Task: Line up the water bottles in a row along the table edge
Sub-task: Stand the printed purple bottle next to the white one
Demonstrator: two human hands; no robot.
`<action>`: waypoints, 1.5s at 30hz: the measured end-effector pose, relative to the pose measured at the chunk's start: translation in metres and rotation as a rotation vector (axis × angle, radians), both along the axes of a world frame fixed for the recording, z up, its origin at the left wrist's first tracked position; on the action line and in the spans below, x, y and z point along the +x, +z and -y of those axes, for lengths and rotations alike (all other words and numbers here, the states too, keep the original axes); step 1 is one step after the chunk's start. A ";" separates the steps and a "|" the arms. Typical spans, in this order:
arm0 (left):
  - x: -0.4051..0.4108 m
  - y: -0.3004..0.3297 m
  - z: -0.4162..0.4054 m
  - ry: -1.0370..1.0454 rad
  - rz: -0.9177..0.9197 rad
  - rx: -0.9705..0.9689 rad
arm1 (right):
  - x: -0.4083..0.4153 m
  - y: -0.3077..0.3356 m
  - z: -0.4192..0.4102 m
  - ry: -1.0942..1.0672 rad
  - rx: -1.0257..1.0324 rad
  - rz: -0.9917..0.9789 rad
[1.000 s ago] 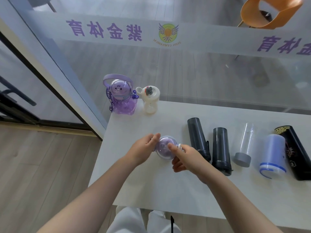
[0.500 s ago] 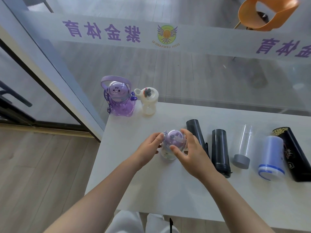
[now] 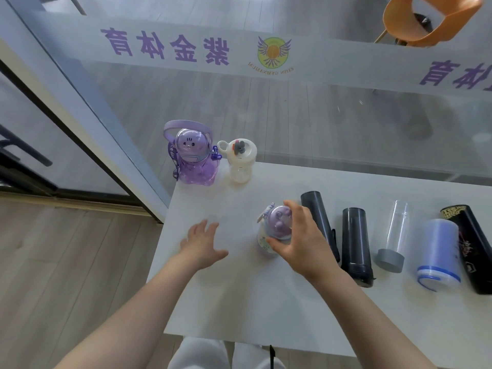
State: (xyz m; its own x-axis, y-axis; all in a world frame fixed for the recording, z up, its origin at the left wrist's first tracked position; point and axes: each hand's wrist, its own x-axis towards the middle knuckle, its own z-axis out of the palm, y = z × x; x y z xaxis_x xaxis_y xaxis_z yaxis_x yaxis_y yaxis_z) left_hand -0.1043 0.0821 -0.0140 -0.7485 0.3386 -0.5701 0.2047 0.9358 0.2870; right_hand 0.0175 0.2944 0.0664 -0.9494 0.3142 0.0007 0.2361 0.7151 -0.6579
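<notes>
My right hand [image 3: 300,241] grips a small purple-lidded bottle [image 3: 275,227] standing upright on the white table [image 3: 239,294]. My left hand [image 3: 202,241] hovers apart from it to the left, fingers spread, holding nothing. Two bottles stand at the far left corner: a purple cartoon bottle with a handle [image 3: 193,158] and a white one [image 3: 239,162]. Lying on their sides to the right are two dark grey bottles [image 3: 318,217] [image 3: 355,241], a clear bottle with a grey cap [image 3: 394,235], a pale blue bottle [image 3: 439,254] and a black printed bottle [image 3: 471,243].
A glass wall with purple lettering [image 3: 165,47] runs right behind the table's far edge. An orange chair [image 3: 426,20] sits beyond the glass. The table's left edge drops to wooden floor [image 3: 66,262]. My white-clad legs [image 3: 202,352] are at the near edge.
The small purple bottle went from lying in both hands to standing upright. My left hand let go and drew away to the left; my right hand still holds it.
</notes>
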 end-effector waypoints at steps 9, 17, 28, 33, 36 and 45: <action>0.007 -0.022 0.015 -0.088 0.057 -0.242 | -0.052 -0.005 -0.005 -0.180 0.048 -0.009; 0.005 -0.022 0.013 -0.089 0.070 -0.258 | -0.117 0.002 -0.036 -0.291 0.044 0.007; 0.001 -0.022 0.009 -0.075 0.119 -0.266 | -0.185 0.002 -0.051 -0.376 0.042 0.010; 0.000 -0.023 0.009 -0.064 0.123 -0.258 | -0.193 -0.002 -0.051 -0.406 0.044 0.002; 0.001 -0.023 0.009 -0.059 0.123 -0.254 | -0.193 -0.002 -0.052 -0.409 0.047 0.002; 0.001 -0.025 0.010 -0.034 0.128 -0.221 | -0.189 0.007 -0.054 -0.374 0.104 0.100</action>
